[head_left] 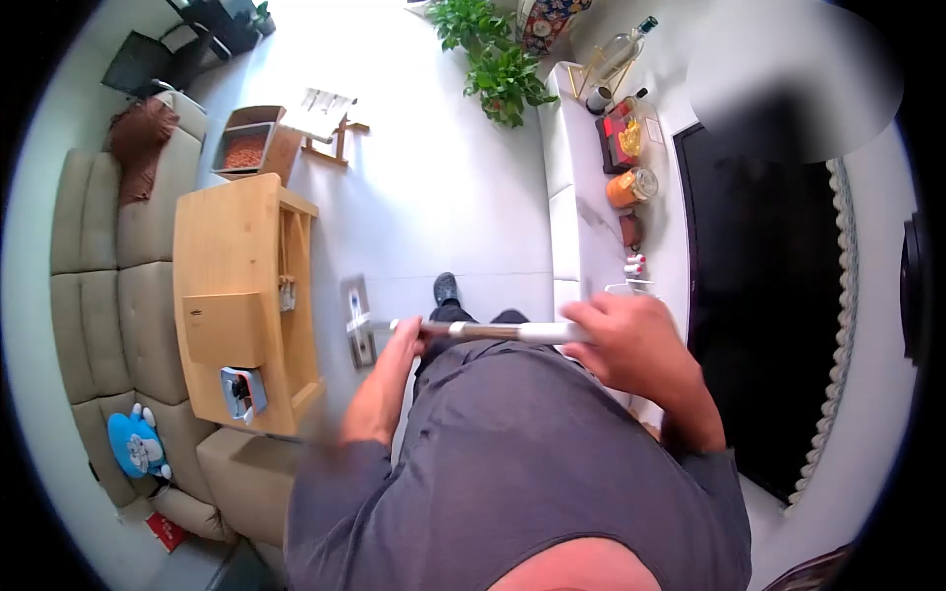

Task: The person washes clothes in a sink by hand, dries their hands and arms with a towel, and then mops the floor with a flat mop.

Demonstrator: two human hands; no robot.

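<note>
Across my body runs the pole of a flat mop (489, 332), held nearly level in front of my waist. My right hand (631, 340) is closed around the white grip at its right end. Further along, my left hand (404, 337) wraps round the pole near its other end. The mop's rectangular head (359, 320) is at the left by the wooden coffee table (227, 236), slightly blurred. Whether it touches the floor I cannot tell.
A beige sofa (89, 335) lines the left side. A small folding stool (320, 116) and a box (258, 138) stand ahead on the left. Potted plants (498, 79) are at the far end. Along the right, a white cabinet (564, 227) carries jars and bottles beside a television (759, 295).
</note>
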